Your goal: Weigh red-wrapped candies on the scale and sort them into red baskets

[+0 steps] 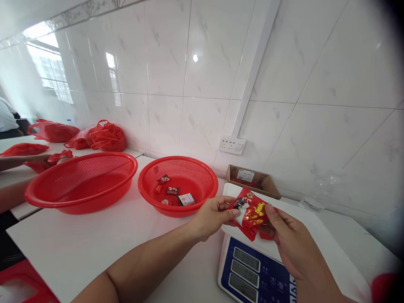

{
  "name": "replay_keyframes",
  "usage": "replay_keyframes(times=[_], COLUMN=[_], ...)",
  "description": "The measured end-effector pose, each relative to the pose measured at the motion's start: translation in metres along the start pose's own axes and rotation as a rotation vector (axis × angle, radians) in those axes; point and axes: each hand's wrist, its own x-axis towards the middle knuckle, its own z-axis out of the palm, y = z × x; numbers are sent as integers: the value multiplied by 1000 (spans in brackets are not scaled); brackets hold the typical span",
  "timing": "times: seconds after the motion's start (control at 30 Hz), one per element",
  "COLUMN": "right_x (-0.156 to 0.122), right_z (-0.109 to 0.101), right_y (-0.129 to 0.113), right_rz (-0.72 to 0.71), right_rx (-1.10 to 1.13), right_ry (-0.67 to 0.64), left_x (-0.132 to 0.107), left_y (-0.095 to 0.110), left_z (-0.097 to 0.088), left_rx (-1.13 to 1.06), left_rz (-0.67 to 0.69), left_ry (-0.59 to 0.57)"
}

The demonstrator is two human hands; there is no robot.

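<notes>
A red snack packet (251, 212) with yellow lettering is held by both of my hands over the white pan of a digital scale (277, 277). My left hand (216, 214) pinches its left edge between thumb and fingers. At the packet's right edge, my right hand (288, 229) is closed, thumb on top. Another bit of red shows under the right fingers; I cannot tell whether it is separate. Just left of the hands stands a red mesh basket (148, 198) with several small wrapped pieces in it, among them a green-and-white packet (187, 199) and a dark red one (172, 191).
A second red basket (91, 205) stands to the left. Behind the scale are an open cardboard box (271, 185) and clear plastic (322, 191) by the tiled wall. Red plastic bags (109, 136) lie far left, near another person's hands (65, 158) and arms.
</notes>
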Motion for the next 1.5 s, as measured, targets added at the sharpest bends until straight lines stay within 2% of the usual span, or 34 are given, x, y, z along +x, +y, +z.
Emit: replay_keyframes(times=[0.17, 0.33, 0.47, 0.6, 0.8, 0.87, 1.07, 1.5], right_x=[1, 2, 1, 0, -2, -3, 0, 4], right_z=[3, 1, -1, 5, 13, 14, 13, 16], right_y=[-1, 0, -1, -3, -4, -4, 4, 15], right_rz=[16, 21, 30, -67, -130, -127, -117, -134], right_rx=[55, -11, -237, -366, -462, -470, -600, -542], right_ry=[32, 33, -71, -221, -257, -278, -233, -226], left_x=[2, 2, 2, 2, 2, 3, 6, 8], left_y=[-1, -3, -4, -4, -4, -4, -5, -7], left_z=[-2, -1, 0, 1, -3, -4, -5, -7], left_rx=[-15, -73, -122, -133, -21, 16, -41, -68], left_rz=[-78, -57, -14, 16, -2, -7, 66, 127], left_ry=[-11, 55, 106, 143, 37, 41, 126, 155])
